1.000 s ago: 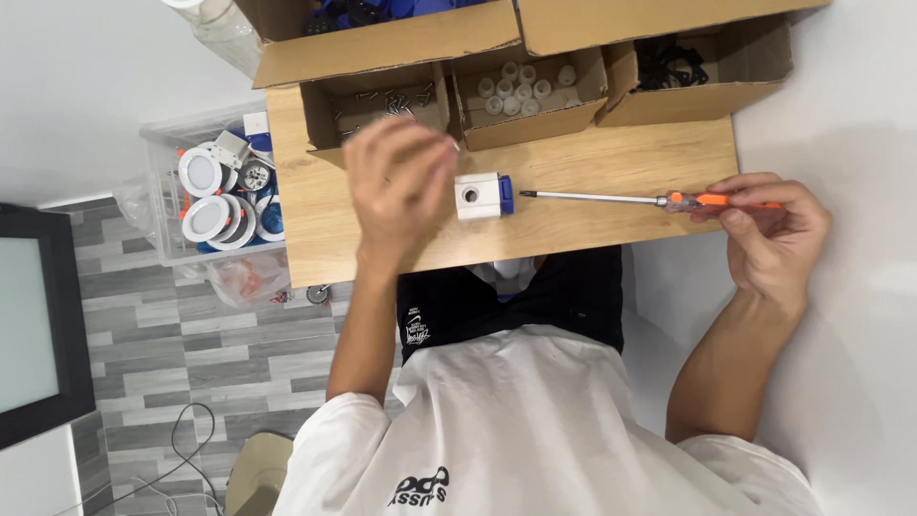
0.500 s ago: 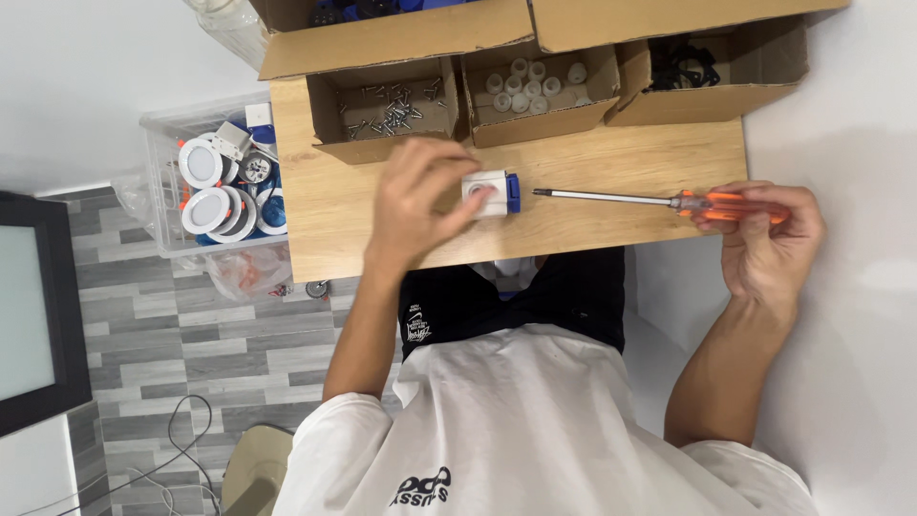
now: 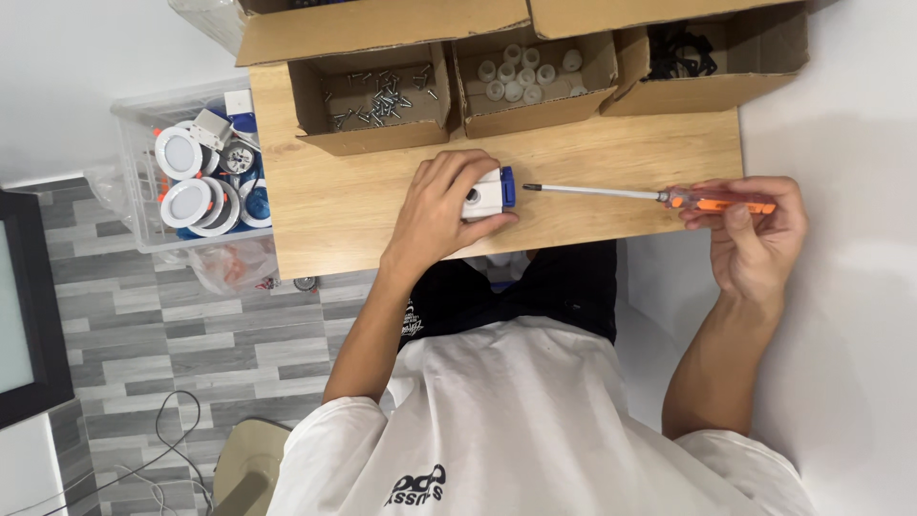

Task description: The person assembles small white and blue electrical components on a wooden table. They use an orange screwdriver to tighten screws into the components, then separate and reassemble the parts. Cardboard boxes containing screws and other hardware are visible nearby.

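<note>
The left hand (image 3: pixel 441 212) lies over a small white plastic block with a blue end cap (image 3: pixel 489 193), its fingers curled and closed around the block's near and far sides, the thumb pressing from below so the piece is pinned against the pale wooden tabletop (image 3: pixel 592 158). Only the right end of the block shows past the fingertips: a white face with a dark round hole, then the blue cap. It looks light, rigid and smooth-skinned, the sort of moulded shell that could skate on the wood if held loosely, so a grip across its flat sides, leaving the blue end bare, seems the sound place to hold it.

Just to the right of the block, the metal tip of a long slim screwdriver with a clear orange handle (image 3: pixel 718 201) points at the blue cap, near it but apparently not quite touching. The right hand (image 3: pixel 755 234) holds the handle well to the right of the block, beyond the table's edge, fingers and thumb pinched shut around it. The shaft is thin and stiff; the handle looks glossy.

Behind the block stand three open cardboard boxes: one with loose dark screws (image 3: pixel 382 96), one with small white plastic caps (image 3: pixel 525 75), one with black rings (image 3: pixel 680 53). Far left of the block, off the table, a clear plastic bin holds round white lamp fittings (image 3: pixel 196 182).
</note>
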